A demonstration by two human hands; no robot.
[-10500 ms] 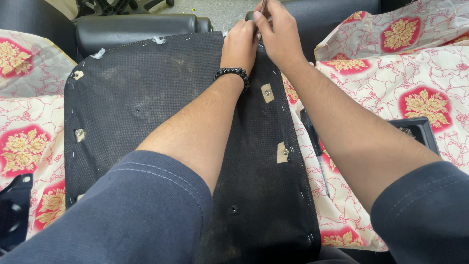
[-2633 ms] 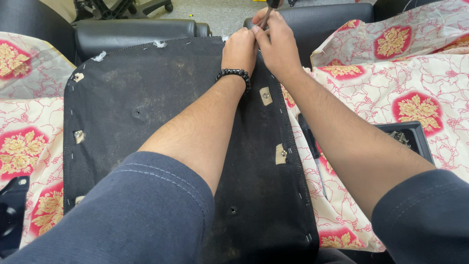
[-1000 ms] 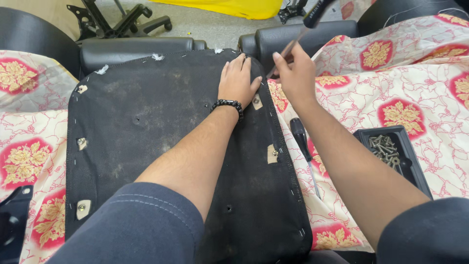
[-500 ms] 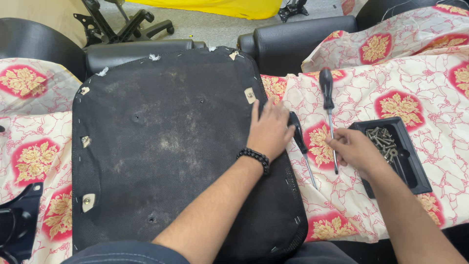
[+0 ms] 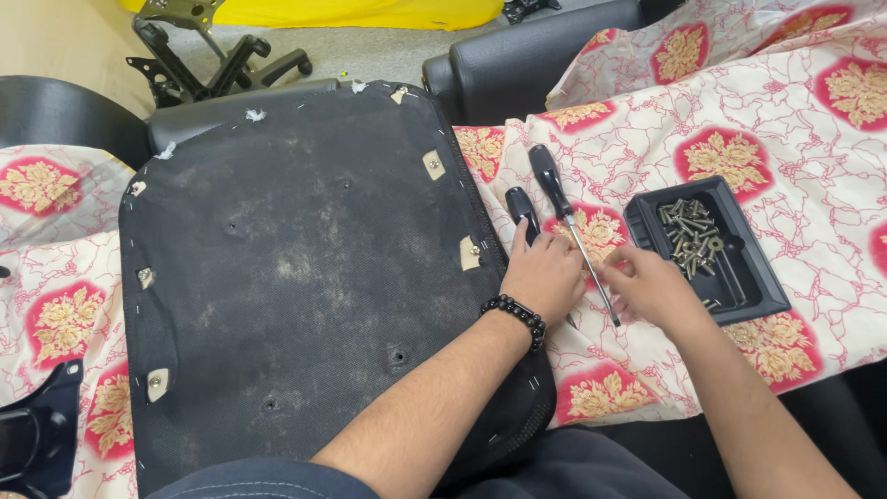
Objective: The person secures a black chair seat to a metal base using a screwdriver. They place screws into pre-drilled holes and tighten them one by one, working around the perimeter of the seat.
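Head view — I'm resting my left hand (image 5: 547, 274), fingers curled, on the shorter black-handled screwdriver (image 5: 523, 211) while my loosely open right hand (image 5: 649, 285) is touching the longer black-handled screwdriver (image 5: 570, 224) on the red-flowered cream cloth (image 5: 785, 120) — keeping both tools just beside the black plastic tray of screws (image 5: 739, 268).

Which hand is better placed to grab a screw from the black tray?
Right. The right hand lies on the cloth next to the black tray of screws. The left hand is farther off, resting on a screwdriver.

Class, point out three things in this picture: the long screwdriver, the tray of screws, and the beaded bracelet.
long screwdriver (image 5: 549, 182), head view, on its black handle.
tray of screws (image 5: 763, 294), head view, on its right rim.
beaded bracelet (image 5: 516, 314), head view, on the beads at the left wrist.
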